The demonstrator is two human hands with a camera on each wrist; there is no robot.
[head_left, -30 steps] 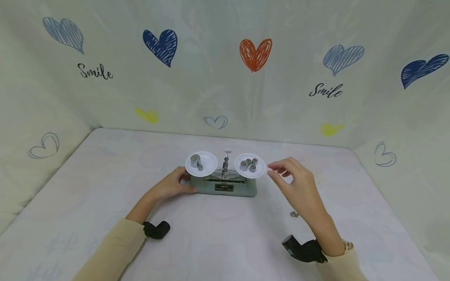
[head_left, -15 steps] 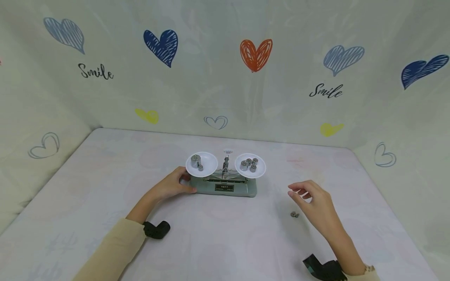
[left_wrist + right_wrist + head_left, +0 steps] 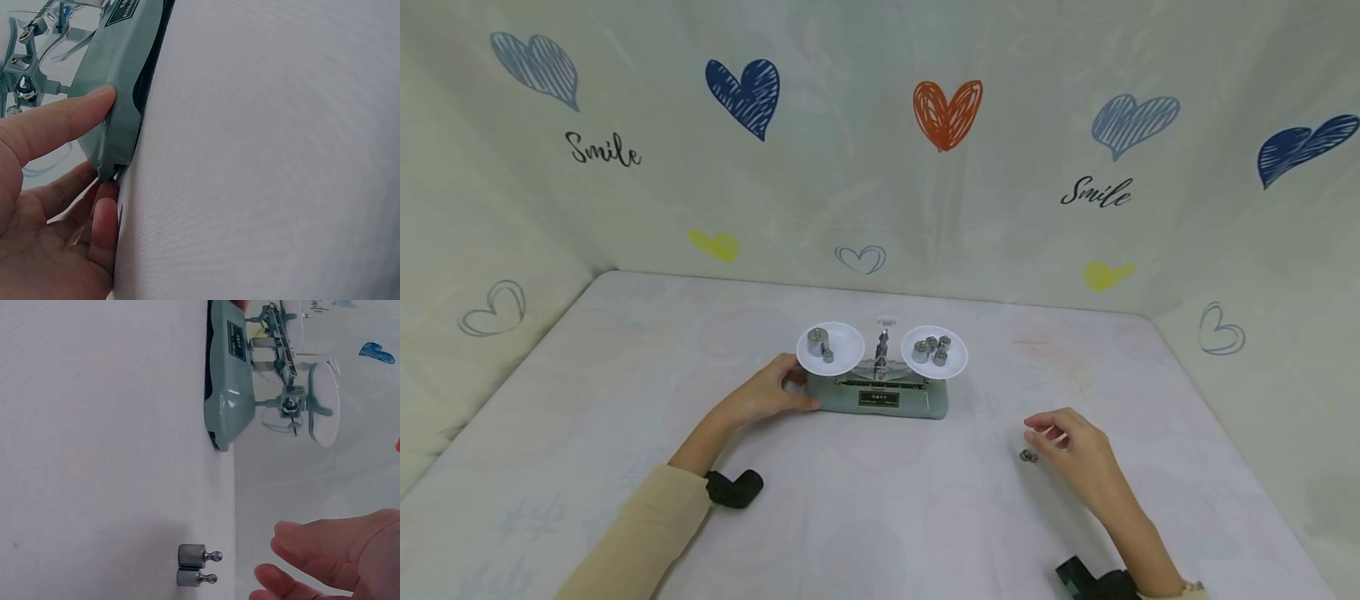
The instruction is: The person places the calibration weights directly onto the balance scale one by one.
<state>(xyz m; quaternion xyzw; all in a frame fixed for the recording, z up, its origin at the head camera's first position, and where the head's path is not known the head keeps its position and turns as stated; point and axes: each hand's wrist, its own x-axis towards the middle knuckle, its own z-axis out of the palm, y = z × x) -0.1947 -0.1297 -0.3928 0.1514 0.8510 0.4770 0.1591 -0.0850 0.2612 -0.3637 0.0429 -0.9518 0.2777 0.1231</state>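
Observation:
A green balance scale [image 3: 880,400] stands on the table with two white pans. My left hand [image 3: 767,389] grips the left end of its base; in the left wrist view the thumb [image 3: 94,112] presses the front face and the fingers curl about the end. The left pan [image 3: 847,342] bears a large metal weight [image 3: 817,340] and a small one [image 3: 827,356]; several metal weights [image 3: 931,343] stand in the right pan [image 3: 956,360]. My right hand [image 3: 1078,454] hovers just above two small knobbed weights [image 3: 191,555] upright on the table, its thumb and fingers bent, apart and holding nothing.
A white patterned cloth [image 3: 865,500] covers the table. Pale curtains with printed hearts [image 3: 947,115] hang behind and at both sides. Black wrist cameras [image 3: 734,489] are strapped to both forearms.
My right hand has moved from beside the right pan, rightward and nearer to me, and lowered toward the two loose weights. The left hand keeps its grip on the base.

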